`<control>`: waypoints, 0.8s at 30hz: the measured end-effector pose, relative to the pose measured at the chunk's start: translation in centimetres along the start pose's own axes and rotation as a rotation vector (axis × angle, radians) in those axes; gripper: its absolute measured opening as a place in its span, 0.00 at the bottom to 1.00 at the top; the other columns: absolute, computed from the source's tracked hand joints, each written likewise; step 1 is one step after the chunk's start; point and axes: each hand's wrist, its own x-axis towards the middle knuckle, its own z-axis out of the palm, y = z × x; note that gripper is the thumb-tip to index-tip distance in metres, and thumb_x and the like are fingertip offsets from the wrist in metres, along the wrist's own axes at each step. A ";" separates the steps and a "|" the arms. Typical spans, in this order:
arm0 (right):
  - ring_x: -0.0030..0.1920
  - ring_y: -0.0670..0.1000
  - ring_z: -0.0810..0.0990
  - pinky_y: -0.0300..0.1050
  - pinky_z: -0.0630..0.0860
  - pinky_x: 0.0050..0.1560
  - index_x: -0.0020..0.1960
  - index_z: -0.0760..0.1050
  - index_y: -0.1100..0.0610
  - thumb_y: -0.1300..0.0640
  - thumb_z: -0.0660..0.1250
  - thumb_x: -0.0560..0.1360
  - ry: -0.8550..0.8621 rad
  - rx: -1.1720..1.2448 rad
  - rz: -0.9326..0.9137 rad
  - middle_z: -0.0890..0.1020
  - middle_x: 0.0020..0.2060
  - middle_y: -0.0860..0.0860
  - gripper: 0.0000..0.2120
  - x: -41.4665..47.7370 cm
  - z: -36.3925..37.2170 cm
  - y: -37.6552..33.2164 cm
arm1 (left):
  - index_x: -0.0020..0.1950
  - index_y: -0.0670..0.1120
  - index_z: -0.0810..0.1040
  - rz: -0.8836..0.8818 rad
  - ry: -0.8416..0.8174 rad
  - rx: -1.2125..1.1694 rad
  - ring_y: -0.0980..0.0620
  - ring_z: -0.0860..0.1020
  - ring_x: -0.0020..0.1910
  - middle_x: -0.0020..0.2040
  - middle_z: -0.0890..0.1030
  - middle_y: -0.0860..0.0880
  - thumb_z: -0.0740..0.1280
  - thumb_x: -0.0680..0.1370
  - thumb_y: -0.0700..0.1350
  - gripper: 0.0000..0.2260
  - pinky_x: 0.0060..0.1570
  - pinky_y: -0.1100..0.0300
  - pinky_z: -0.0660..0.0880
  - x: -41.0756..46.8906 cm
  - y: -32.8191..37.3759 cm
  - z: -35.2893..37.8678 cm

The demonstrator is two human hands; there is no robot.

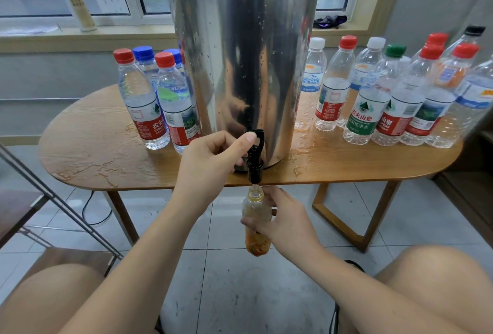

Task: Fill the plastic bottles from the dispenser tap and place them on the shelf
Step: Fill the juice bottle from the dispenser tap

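Note:
A tall steel dispenser stands on the wooden table, its black tap hanging over the front edge. My left hand grips the tap lever, thumb on its top. Below the spout, my right hand holds an uncapped plastic bottle with an orange label upright, its mouth right under the tap. Filled capped bottles stand to the left of the dispenser. Several capped bottles stand to its right.
Water is spilled on the tabletop near the dispenser. A metal shelf frame slants at the left, beside a brown board. A spray bottle sits on the windowsill. My knees fill the lower corners over a tiled floor.

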 end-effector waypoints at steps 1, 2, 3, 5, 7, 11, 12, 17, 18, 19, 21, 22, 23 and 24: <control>0.64 0.45 0.79 0.50 0.81 0.66 0.73 0.74 0.44 0.37 0.82 0.69 -0.002 -0.003 0.001 0.81 0.65 0.40 0.37 0.0 0.0 0.0 | 0.41 0.46 0.85 -0.001 0.001 0.001 0.55 0.79 0.37 0.36 0.85 0.49 0.73 0.81 0.61 0.20 0.48 0.54 0.80 0.0 0.0 0.0; 0.64 0.45 0.79 0.50 0.81 0.66 0.73 0.74 0.44 0.37 0.82 0.69 -0.004 -0.004 0.001 0.81 0.65 0.40 0.37 0.0 0.0 0.0 | 0.41 0.46 0.85 0.000 0.000 0.001 0.55 0.79 0.37 0.36 0.85 0.49 0.73 0.81 0.61 0.20 0.48 0.54 0.80 0.0 0.0 0.0; 0.64 0.45 0.79 0.50 0.81 0.65 0.73 0.74 0.44 0.37 0.82 0.69 -0.005 -0.003 0.000 0.81 0.65 0.40 0.36 0.0 0.0 0.0 | 0.41 0.46 0.85 0.002 -0.001 0.002 0.55 0.79 0.37 0.36 0.85 0.49 0.73 0.81 0.61 0.19 0.48 0.54 0.80 0.0 0.0 0.0; 0.63 0.45 0.79 0.49 0.81 0.65 0.72 0.74 0.43 0.37 0.82 0.69 -0.007 -0.003 -0.006 0.81 0.64 0.40 0.36 0.0 0.0 0.0 | 0.40 0.47 0.85 0.005 -0.003 0.003 0.55 0.79 0.37 0.36 0.84 0.49 0.73 0.81 0.61 0.19 0.47 0.55 0.80 0.0 0.0 0.0; 0.63 0.45 0.79 0.49 0.81 0.64 0.72 0.74 0.43 0.37 0.82 0.69 -0.010 -0.009 -0.010 0.81 0.64 0.40 0.36 -0.1 0.0 0.0 | 0.41 0.46 0.85 0.007 -0.004 0.002 0.56 0.79 0.37 0.36 0.84 0.49 0.72 0.81 0.60 0.19 0.47 0.55 0.80 0.0 0.0 0.0; 0.63 0.45 0.79 0.49 0.82 0.64 0.72 0.74 0.42 0.36 0.82 0.69 -0.012 -0.017 -0.010 0.81 0.64 0.40 0.36 0.0 0.1 0.1 | 0.40 0.46 0.84 0.006 -0.004 0.000 0.55 0.79 0.37 0.36 0.84 0.49 0.72 0.81 0.61 0.20 0.47 0.54 0.80 0.0 0.0 0.0; 0.63 0.45 0.79 0.49 0.82 0.64 0.72 0.73 0.42 0.36 0.82 0.69 -0.012 -0.015 -0.009 0.81 0.64 0.39 0.36 0.0 0.1 0.2 | 0.40 0.46 0.84 0.008 -0.004 -0.002 0.55 0.79 0.37 0.36 0.84 0.49 0.72 0.81 0.61 0.20 0.48 0.53 0.80 0.0 0.0 -0.1; 0.63 0.46 0.79 0.50 0.82 0.64 0.72 0.74 0.42 0.36 0.82 0.69 -0.016 -0.007 -0.006 0.81 0.64 0.40 0.36 0.1 0.2 0.3 | 0.40 0.45 0.85 0.008 -0.005 -0.003 0.53 0.80 0.38 0.36 0.84 0.48 0.72 0.80 0.62 0.21 0.49 0.50 0.81 0.0 -0.1 -0.1; 0.62 0.46 0.79 0.49 0.82 0.64 0.72 0.74 0.42 0.36 0.82 0.69 -0.015 -0.008 -0.006 0.81 0.64 0.40 0.36 0.1 0.2 0.3 | 0.41 0.45 0.85 0.008 -0.005 -0.001 0.53 0.80 0.38 0.36 0.84 0.48 0.72 0.80 0.62 0.21 0.49 0.50 0.81 0.0 -0.1 -0.1; 0.62 0.46 0.80 0.49 0.82 0.64 0.72 0.74 0.42 0.36 0.82 0.69 -0.014 -0.007 -0.005 0.81 0.64 0.40 0.35 0.1 0.2 0.3 | 0.41 0.45 0.85 0.008 -0.004 0.001 0.53 0.80 0.38 0.36 0.84 0.48 0.72 0.80 0.62 0.21 0.49 0.50 0.81 0.0 -0.1 -0.1; 0.62 0.46 0.80 0.50 0.82 0.64 0.72 0.74 0.42 0.36 0.82 0.69 -0.016 -0.003 -0.006 0.81 0.64 0.40 0.35 0.1 0.1 0.3 | 0.41 0.45 0.85 0.009 -0.002 0.002 0.53 0.80 0.38 0.36 0.84 0.47 0.72 0.80 0.62 0.21 0.49 0.49 0.81 0.0 -0.1 0.0; 0.63 0.46 0.80 0.50 0.82 0.64 0.71 0.74 0.42 0.36 0.82 0.69 -0.019 0.001 -0.006 0.81 0.64 0.39 0.35 0.1 0.1 0.2 | 0.40 0.45 0.84 0.009 -0.002 0.000 0.52 0.80 0.38 0.36 0.84 0.47 0.72 0.80 0.62 0.21 0.50 0.49 0.81 0.0 -0.1 0.0; 0.63 0.46 0.80 0.50 0.82 0.65 0.71 0.74 0.42 0.36 0.82 0.69 -0.023 0.005 -0.005 0.81 0.64 0.39 0.35 0.1 0.1 0.2 | 0.40 0.45 0.84 0.008 -0.002 -0.001 0.52 0.80 0.38 0.37 0.84 0.47 0.72 0.80 0.62 0.21 0.50 0.49 0.82 0.0 -0.1 0.0; 0.63 0.46 0.80 0.50 0.82 0.65 0.71 0.74 0.41 0.36 0.82 0.69 -0.025 0.008 -0.005 0.81 0.64 0.39 0.35 0.1 0.1 0.2 | 0.40 0.45 0.84 0.008 -0.002 -0.001 0.52 0.80 0.38 0.37 0.84 0.47 0.72 0.80 0.62 0.21 0.50 0.48 0.82 0.0 -0.1 -0.1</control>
